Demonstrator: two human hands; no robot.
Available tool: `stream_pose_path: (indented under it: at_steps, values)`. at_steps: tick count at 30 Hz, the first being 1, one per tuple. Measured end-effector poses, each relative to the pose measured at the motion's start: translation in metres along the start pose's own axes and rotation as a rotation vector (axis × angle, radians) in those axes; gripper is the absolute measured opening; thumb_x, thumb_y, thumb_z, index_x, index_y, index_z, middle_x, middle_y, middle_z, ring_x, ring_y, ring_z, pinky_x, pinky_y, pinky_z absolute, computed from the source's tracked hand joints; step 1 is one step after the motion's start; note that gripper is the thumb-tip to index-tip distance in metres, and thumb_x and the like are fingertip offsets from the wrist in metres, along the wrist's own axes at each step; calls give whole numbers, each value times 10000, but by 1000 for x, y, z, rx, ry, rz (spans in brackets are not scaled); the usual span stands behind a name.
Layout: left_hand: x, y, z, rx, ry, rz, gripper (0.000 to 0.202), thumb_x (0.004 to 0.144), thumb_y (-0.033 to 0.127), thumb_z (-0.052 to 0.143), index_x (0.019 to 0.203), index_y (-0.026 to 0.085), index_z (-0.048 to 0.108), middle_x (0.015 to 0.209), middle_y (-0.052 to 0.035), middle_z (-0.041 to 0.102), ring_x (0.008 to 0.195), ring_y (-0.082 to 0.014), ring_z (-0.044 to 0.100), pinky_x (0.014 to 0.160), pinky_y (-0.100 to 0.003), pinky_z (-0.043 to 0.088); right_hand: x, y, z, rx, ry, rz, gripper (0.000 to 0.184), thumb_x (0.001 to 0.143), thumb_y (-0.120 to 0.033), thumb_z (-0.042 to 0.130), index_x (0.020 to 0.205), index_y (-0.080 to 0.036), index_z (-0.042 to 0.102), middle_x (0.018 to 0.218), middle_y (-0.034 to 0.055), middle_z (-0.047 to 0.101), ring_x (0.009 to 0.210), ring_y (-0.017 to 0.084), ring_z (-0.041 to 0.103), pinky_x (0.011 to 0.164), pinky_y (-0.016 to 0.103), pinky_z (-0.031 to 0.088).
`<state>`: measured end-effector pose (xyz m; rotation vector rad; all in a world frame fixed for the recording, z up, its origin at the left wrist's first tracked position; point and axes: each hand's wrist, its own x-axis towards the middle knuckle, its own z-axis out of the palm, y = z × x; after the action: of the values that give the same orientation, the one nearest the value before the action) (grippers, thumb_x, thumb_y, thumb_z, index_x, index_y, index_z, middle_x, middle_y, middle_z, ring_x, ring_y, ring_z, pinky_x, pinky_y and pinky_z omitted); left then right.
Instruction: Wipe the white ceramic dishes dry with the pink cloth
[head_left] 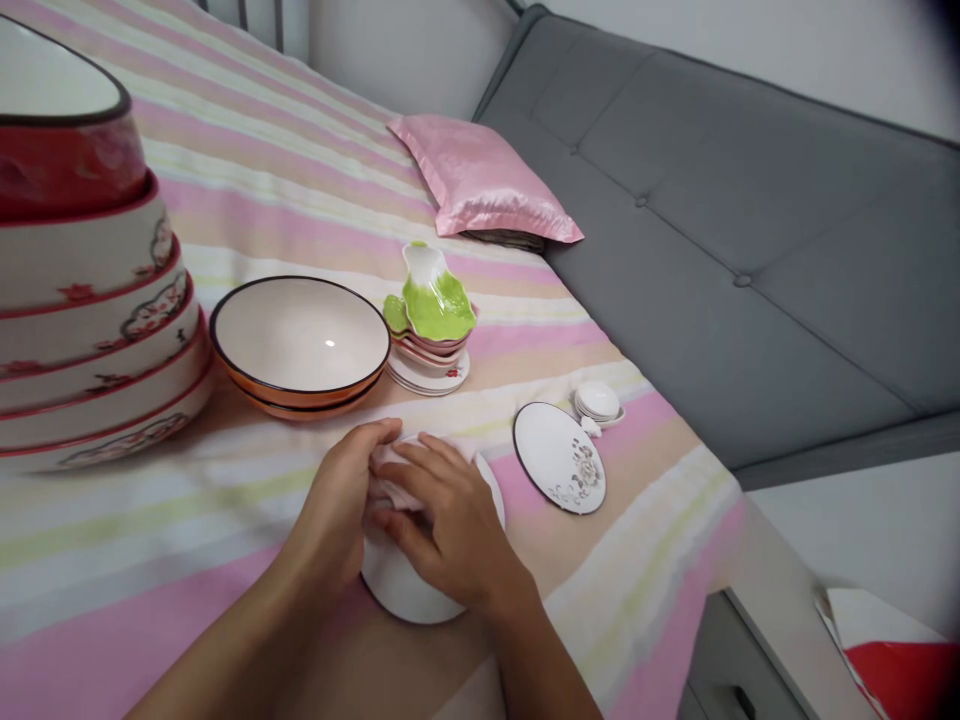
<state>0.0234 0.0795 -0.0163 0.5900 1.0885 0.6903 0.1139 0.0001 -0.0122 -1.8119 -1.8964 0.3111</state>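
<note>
A round white plate [409, 585] with a thin dark rim is under both hands, above the striped bedspread. My left hand [337, 505] grips the plate's left edge, its thumb along the upper side. My right hand [461, 525] is closed on a pale wiping cloth [401, 497], which lies against the plate's face. Part of the cloth is hidden by the fingers. To the right, a white plate with a printed flower [559, 460] lies on the bedspread, close to a small stack of white dishes [598, 402].
On the left stands a tall stack of red-rimmed bowls [82, 340]. Beside it are nested orange bowls [300, 340], then green leaf-shaped dishes [439, 300] over small white plates [431, 375]. A pink pillow [487, 175] rests against the grey headboard [697, 220]; a nightstand [742, 650] is lower right.
</note>
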Motion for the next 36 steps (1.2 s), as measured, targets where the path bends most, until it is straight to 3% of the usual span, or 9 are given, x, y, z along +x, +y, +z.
stream_pose_path:
  at_steps: [4,8,17,26,30,33,36]
  values:
    - [0,3,-1,13,28,-35,280,719,324,563,942,187,662,1019,-25,663,908,-149,593,590,-189,427,-1,-3,-1,25,-69,-86,276,838,-333,566,1093,-242,621,1271,-11,576,1228,165,464,1120,363,263]
    - [3,9,-3,-50,17,-57,187,725,264,555,847,163,654,1016,-48,675,875,-132,618,599,-171,451,-5,-4,-4,67,-159,-106,188,781,-230,584,936,-290,671,1156,-79,646,1194,162,506,1087,393,312]
    - [5,10,-4,-75,6,-38,149,728,260,556,795,158,641,961,-67,685,847,-144,630,689,-199,485,-15,-6,-26,244,-388,-74,453,632,-10,490,856,-334,713,1077,-141,681,1182,104,537,1070,314,344]
    - [2,14,-4,-53,-12,-67,176,766,266,524,842,141,622,989,-72,677,866,-137,621,704,-199,465,-32,-2,-44,368,-497,-18,485,615,61,478,846,-286,727,932,-114,727,1125,83,578,965,228,436]
    - [1,15,-4,-41,-12,-76,197,770,279,528,871,139,624,1020,-77,674,878,-145,619,719,-214,460,-38,2,-64,429,-536,37,442,660,53,485,844,-267,727,889,-89,737,972,78,658,963,246,444]
    - [1,15,-4,-38,-10,-80,203,765,282,533,872,139,630,1016,-78,679,866,-145,621,717,-218,459,-39,7,-79,537,-439,67,301,742,-38,549,859,-252,725,860,-54,744,889,101,686,971,303,454]
    - [3,13,-4,-44,-4,-81,194,747,269,542,855,142,641,983,-73,688,842,-142,624,720,-218,462,-37,16,-81,580,-135,161,158,795,-181,617,904,-238,718,934,-3,738,1026,154,645,1016,370,426]
